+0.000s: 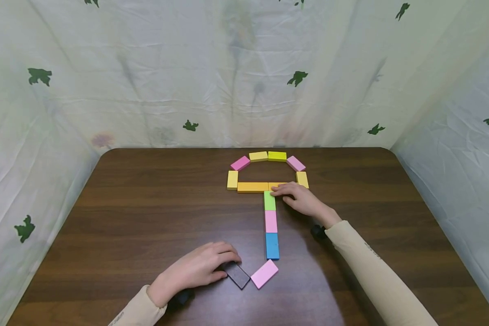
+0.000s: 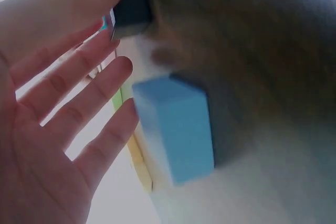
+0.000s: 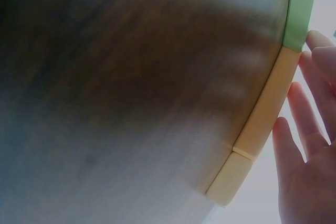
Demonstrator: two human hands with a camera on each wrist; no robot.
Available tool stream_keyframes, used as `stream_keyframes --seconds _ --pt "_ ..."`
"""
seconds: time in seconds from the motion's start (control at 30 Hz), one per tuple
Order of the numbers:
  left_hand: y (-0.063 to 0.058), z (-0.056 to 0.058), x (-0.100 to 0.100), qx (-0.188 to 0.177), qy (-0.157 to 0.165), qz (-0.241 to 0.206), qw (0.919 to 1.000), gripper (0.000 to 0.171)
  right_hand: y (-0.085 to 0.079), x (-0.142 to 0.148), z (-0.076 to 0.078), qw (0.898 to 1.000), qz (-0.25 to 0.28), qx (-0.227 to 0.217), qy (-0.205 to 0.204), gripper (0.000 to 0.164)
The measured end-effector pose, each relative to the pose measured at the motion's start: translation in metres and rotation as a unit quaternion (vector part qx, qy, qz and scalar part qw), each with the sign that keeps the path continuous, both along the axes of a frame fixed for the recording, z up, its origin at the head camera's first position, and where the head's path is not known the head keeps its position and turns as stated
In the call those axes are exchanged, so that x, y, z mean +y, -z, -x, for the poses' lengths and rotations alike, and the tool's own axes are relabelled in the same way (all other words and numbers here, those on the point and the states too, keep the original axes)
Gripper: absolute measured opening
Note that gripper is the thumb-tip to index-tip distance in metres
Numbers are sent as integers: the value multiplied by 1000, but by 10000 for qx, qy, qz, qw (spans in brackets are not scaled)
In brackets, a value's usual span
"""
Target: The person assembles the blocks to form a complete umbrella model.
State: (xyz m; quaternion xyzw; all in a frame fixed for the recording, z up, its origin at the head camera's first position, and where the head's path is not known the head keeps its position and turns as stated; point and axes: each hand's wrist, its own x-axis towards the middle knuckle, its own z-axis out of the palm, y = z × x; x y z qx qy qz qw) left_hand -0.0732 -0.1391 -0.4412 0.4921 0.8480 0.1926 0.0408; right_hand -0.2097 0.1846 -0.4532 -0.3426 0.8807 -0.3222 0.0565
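My left hand (image 1: 201, 265) pinches a dark grey block (image 1: 238, 275) between thumb and fingertips, at the near end of a block figure on the table. The block's corner meets a slanted pink block (image 1: 264, 274). In the left wrist view a light blue block (image 2: 184, 129) lies beneath the spread fingers; in the head view the hand seems to cover it. My right hand (image 1: 303, 199) rests its fingertips at the junction of the green block (image 1: 270, 200) and the right orange block (image 3: 268, 103). Its fingers look fairly straight in the right wrist view.
A stem of green, pink (image 1: 270, 221) and blue (image 1: 272, 246) blocks runs toward me from an orange crossbar (image 1: 252, 187). Beyond it, yellow (image 1: 258, 156) and pink blocks form an arch near the table's (image 1: 146, 194) far edge. A patterned cloth (image 1: 212, 68) hangs behind.
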Motion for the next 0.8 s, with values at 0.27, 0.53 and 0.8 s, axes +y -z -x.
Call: stream_keyframes --seconds 0.27,0.53,0.8 --pt "-10 6 -28 -404 -658 -117 9969 45 1 0 -1 10000 22 18 -11 37" --pt "-9 0 -39 -659 -879 74 9939 43 -1 0 -1 10000 24 -15 11 37" --pt "-7 -1 -37 -765 -939 5 9926 32 0 0 -1 10000 7 0 13 37"
